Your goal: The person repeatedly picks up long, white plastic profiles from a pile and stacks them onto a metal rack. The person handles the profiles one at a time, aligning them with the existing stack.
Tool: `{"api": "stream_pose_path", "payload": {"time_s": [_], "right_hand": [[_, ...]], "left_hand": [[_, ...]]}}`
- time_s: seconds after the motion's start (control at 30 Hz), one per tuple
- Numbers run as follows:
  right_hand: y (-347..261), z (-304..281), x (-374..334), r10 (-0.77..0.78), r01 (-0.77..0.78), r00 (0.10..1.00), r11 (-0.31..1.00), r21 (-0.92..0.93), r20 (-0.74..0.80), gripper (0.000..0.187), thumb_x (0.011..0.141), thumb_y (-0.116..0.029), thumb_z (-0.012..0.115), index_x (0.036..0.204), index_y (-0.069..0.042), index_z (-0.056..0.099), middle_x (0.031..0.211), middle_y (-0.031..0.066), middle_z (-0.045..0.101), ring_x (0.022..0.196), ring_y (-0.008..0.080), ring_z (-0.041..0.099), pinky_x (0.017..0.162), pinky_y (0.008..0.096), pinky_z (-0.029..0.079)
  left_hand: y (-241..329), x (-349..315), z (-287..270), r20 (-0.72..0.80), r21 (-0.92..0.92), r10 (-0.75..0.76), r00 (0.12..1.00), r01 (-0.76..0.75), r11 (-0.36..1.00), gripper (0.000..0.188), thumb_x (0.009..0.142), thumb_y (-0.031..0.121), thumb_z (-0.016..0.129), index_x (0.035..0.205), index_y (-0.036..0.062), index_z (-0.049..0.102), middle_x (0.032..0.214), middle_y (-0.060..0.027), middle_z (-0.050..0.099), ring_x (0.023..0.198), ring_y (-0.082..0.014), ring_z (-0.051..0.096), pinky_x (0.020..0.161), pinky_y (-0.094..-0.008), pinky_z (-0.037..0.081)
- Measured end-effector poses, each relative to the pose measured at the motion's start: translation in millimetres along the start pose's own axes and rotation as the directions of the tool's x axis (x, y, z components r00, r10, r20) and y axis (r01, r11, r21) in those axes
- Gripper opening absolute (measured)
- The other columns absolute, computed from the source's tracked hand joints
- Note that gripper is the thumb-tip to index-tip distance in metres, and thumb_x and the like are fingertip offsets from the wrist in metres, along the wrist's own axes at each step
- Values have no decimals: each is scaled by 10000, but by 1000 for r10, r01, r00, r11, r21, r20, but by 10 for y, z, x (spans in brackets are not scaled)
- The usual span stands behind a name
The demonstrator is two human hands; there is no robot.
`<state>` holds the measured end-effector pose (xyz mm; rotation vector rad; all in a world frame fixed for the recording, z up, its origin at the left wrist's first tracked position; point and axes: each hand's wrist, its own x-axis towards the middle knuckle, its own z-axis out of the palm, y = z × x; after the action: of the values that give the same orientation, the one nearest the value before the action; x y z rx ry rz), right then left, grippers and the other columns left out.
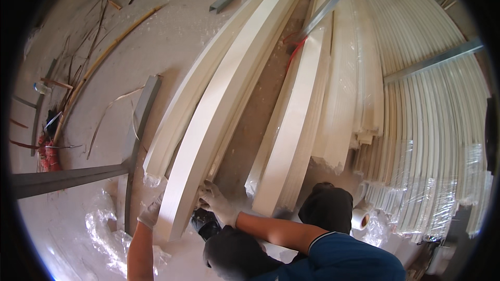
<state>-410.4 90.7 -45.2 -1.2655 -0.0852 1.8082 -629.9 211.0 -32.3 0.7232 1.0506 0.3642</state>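
A long cream-white profile (200, 130), boxy in section, lies on a stack of similar strips and runs away from me. My left hand (151, 212), in a pale glove, presses against the left side of its near end; the fingertips are partly hidden. On the right side of the same end, my gloved right hand (220, 205) has its fingers bent against the edge of the strips. The near end sits between both hands. Another stack of cream strips (177, 119) lies just left of it.
To the right lie more white profiles (294, 135) and a wide row of wrapped strips (427, 125), crossed by a metal bar (432, 61). A grey metal frame (78, 175) stands left. Clear plastic film (101, 224) and a film roll (360, 219) lie near me. A bamboo pole (99, 62) rests far left.
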Motion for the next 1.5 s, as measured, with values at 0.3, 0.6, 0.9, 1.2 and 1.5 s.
{"api": "stream_pose_path", "payload": {"time_s": [0.3, 0.6, 0.9, 1.2, 1.5], "right_hand": [[-1249, -163, 300, -580, 597, 798, 799, 77, -164, 844, 882, -369, 738, 1481, 31, 298, 1333, 177, 477, 1196, 265, 543, 977, 384, 482], [-1707, -280, 461, -469, 465, 883, 874, 139, -10, 953, 823, -304, 803, 1482, 47, 210, 1316, 187, 558, 1259, 267, 523, 1077, 391, 401], [-1652, 203, -131, -417, 404, 907, 899, 168, 50, 746, 764, -40, 828, 1278, -6, 290, 1157, 168, 624, 1079, 225, 642, 948, 329, 535], [-2278, 1185, -1780, -396, 378, 914, 911, 161, 92, 680, 801, -132, 825, 1240, -37, 314, 1171, 110, 579, 1098, 191, 594, 962, 325, 507], [-3515, 2383, -3596, -443, 404, 879, 889, 218, 177, 745, 798, -259, 839, 1283, -17, 328, 1213, 113, 551, 1147, 208, 552, 958, 342, 502]], "left_hand": [[622, 90, 681, 172, 621, 206, 963, -268, 736, 858, 896, 551, 645, 1458, -34, 367, 1350, -117, 537, 1246, -212, 500, 1062, -341, 378], [652, 315, 752, 61, 261, 45, 997, -59, 963, 779, 873, 530, 688, 1408, -4, 496, 1382, -64, 539, 1226, -167, 523, 1069, -320, 389], [1020, -395, 1036, 138, 350, 160, 977, -200, 915, 674, 976, 475, 565, 1452, 13, 448, 1421, -71, 511, 1310, -144, 448, 1121, -287, 313], [2126, -2240, 1608, -48, 314, 74, 996, -55, 948, 753, 852, 576, 690, 1328, 5, 573, 1174, -67, 658, 1041, -132, 616, 894, -280, 496], [3849, -3985, 2403, -58, 362, 104, 993, -76, 929, 723, 884, 601, 629, 1292, 5, 590, 1070, -104, 693, 900, -130, 663, 787, -281, 541]]}}
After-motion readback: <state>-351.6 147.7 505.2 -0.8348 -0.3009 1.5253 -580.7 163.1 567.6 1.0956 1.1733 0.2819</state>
